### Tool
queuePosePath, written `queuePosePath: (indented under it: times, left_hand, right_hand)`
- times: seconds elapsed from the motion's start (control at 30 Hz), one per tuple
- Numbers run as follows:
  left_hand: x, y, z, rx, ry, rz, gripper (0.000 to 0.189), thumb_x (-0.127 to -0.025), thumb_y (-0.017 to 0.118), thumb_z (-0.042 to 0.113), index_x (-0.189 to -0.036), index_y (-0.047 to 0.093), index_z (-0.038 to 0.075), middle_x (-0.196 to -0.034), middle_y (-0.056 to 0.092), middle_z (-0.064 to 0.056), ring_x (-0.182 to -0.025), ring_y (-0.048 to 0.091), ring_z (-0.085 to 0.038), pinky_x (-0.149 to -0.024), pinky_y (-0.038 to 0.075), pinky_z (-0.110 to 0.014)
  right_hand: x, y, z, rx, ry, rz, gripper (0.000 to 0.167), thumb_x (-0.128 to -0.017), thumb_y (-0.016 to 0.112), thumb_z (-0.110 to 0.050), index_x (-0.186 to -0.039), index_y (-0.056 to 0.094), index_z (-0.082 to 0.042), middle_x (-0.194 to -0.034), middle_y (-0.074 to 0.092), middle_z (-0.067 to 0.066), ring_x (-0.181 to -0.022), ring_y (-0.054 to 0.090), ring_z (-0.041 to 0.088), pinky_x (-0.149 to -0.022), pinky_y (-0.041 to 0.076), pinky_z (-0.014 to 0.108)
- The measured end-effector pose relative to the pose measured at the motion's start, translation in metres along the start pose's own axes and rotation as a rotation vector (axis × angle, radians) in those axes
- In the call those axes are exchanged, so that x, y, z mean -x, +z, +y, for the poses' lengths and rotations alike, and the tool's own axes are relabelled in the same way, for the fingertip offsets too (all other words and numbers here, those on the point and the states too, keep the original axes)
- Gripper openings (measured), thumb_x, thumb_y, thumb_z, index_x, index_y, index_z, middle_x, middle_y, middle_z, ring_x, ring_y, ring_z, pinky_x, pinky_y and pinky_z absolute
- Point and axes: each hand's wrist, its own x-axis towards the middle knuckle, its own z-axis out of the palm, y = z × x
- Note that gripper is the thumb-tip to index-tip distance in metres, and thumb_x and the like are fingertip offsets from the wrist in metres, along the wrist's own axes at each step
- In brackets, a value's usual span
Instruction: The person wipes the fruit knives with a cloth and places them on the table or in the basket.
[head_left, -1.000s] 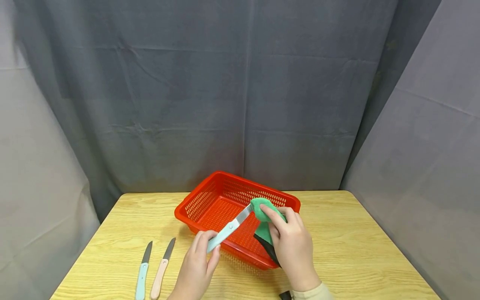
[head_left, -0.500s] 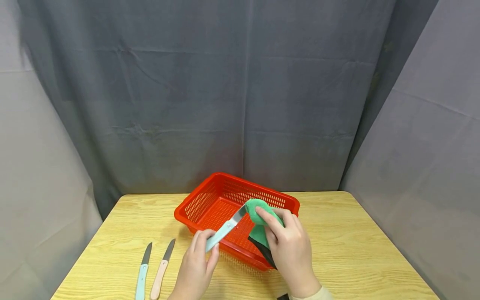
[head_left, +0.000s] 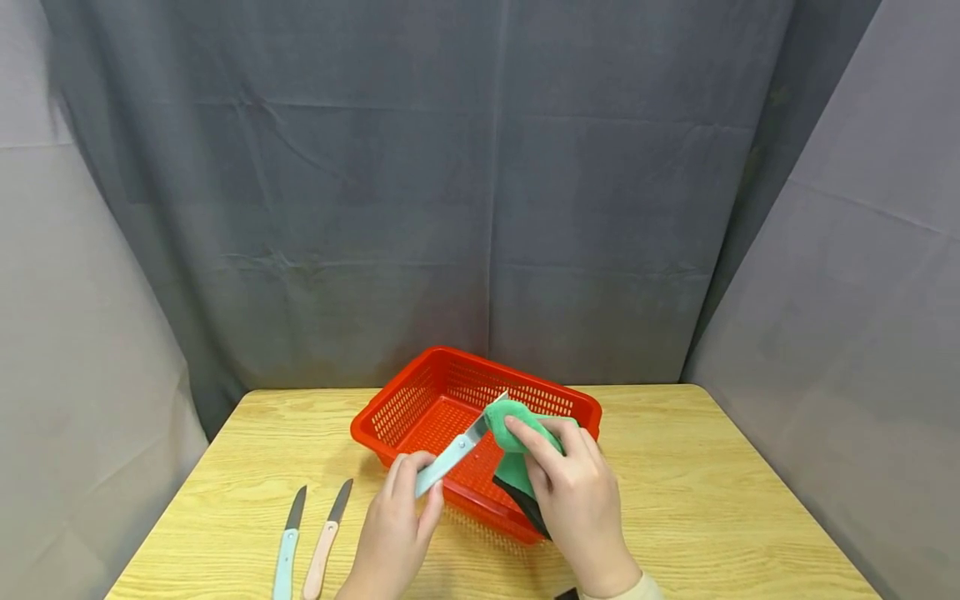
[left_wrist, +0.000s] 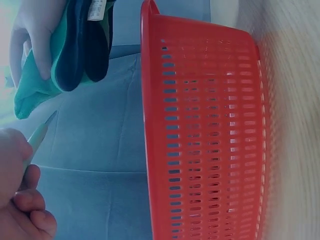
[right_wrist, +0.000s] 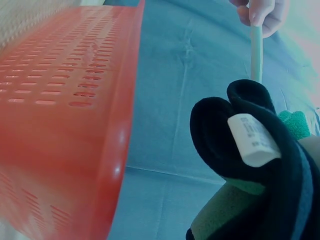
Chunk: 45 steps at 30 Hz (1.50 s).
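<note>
My left hand [head_left: 392, 527] grips the light blue handle of a knife [head_left: 448, 463], its blade slanting up and to the right over the basket. With my right hand [head_left: 573, 492] I pinch a folded green cloth [head_left: 517, 429] with a black edge against that blade. The cloth covers the blade's middle, and the tip pokes out above it. In the right wrist view the cloth's dark border [right_wrist: 295, 165] and a white tag [right_wrist: 254, 140] hang toward the camera. The left wrist view catches the knife handle [left_wrist: 37, 137] between my thumb and fingers.
A red perforated plastic basket [head_left: 382, 400] stands on the wooden table [head_left: 712, 492] just beneath both hands. To the left lie two knives, one with a light blue handle [head_left: 285, 560] and one with a pink handle [head_left: 320, 557]. Grey curtains [head_left: 375, 208] surround the table.
The green cloth has slid down the blade toward the handle, and the knife's tip now shows above it. My left hand keeps its grip in nearly the same place.
</note>
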Motion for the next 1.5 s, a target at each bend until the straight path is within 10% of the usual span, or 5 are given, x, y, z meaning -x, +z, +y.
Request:
queuePosePath:
  times: [1.5]
  left_hand:
    - [-0.010, 0.004, 0.006, -0.013, -0.028, -0.075, 0.028, -0.086, 0.074, 0.005, -0.110, 0.060, 0.004, -0.087, 0.051, 0.005, -0.071, 0.041, -0.002, -0.062, 0.042, -0.019]
  right_hand:
    - [0.001, 0.011, 0.010, 0.055, 0.026, -0.081, 0.060, -0.073, 0.084, 0.006, -0.120, 0.076, -0.030, -0.100, 0.067, 0.005, -0.076, 0.059, 0.020, -0.058, 0.051, 0.032]
